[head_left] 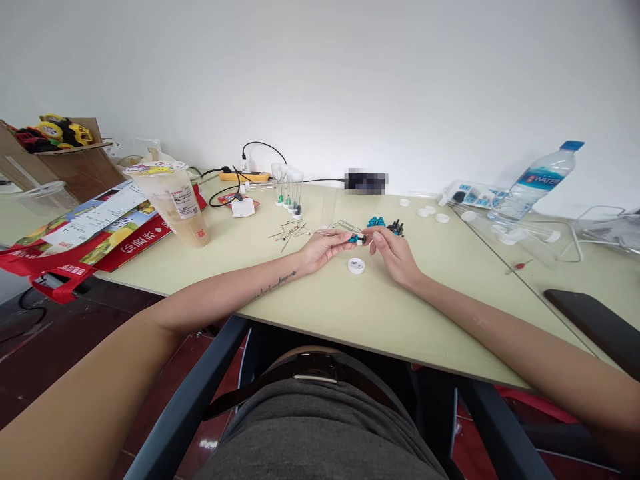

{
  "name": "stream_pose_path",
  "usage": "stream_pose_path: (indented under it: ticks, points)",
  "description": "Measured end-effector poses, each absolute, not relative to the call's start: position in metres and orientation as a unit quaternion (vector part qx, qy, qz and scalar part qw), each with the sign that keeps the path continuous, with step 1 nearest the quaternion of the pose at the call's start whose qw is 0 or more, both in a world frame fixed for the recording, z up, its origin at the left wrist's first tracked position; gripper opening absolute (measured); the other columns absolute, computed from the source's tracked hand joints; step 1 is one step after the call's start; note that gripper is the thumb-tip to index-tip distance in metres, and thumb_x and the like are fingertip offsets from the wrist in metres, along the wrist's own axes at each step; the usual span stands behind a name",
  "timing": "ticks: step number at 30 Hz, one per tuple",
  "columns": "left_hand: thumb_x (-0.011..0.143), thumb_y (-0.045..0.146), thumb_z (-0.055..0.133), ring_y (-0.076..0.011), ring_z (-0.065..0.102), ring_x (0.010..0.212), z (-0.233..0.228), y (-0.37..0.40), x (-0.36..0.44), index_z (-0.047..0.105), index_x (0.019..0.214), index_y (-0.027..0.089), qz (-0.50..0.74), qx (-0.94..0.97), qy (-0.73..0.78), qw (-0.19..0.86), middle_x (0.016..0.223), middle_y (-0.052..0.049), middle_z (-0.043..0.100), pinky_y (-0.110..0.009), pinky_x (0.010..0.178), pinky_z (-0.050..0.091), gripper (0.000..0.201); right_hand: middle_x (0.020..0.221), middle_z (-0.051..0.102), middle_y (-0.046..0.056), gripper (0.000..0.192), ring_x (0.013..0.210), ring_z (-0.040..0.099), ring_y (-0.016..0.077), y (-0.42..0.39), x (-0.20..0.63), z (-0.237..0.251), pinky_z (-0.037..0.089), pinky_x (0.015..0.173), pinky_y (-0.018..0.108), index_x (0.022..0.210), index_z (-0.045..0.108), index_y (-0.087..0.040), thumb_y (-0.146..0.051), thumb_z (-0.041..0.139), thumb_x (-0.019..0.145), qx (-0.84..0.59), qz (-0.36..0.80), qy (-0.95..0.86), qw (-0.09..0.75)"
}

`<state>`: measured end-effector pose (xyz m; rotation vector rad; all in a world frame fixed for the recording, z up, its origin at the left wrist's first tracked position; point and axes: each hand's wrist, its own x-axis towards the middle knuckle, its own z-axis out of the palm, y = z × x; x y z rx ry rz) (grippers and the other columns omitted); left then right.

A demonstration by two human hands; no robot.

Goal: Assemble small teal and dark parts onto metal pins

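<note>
Over the table's middle, my left hand (323, 251) is closed in a pinch on a small blue part (355, 238) with a dark end. Thin wire-like pieces also seem to lie along its fingers. Fingertips of my right hand (398, 257) close around the dark end of the same small part, so both hands meet there. Just below them a round white cap (356, 266) rests on the table. Behind my right hand are a pile of blue pieces (376, 221) and a cluster of black pieces (397, 227). Thin metal pins (289, 232) lie scattered beyond my left hand.
Clear tubes (287, 183) stand upright at the back. A drink cup (175, 207) and a red bag (127, 250) occupy the left. Rightward are a power strip (475, 194), a tilted water bottle (537, 180), several white caps (442, 218) and a dark phone (595, 327).
</note>
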<state>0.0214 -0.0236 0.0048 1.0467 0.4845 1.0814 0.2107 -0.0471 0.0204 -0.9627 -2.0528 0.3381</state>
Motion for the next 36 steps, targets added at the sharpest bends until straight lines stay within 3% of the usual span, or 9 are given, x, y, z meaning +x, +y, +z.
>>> stream_pose_path:
  ticks: [36]
  points:
    - [0.068,0.018,0.068,-0.0125,0.063,0.081,0.0041,-0.0228,0.0213,0.069,0.082,0.007,0.488,0.472,0.208,0.705,0.093,-0.010,0.067,-0.029,0.091,0.044,0.017,0.080,0.060,0.003,0.042,0.069,0.057,0.0148,-0.0455,0.2114,0.0186,0.042,0.074,0.029,0.101,0.059,-0.021,-0.047,0.027,0.092,-0.368,0.124,-0.818,0.425]
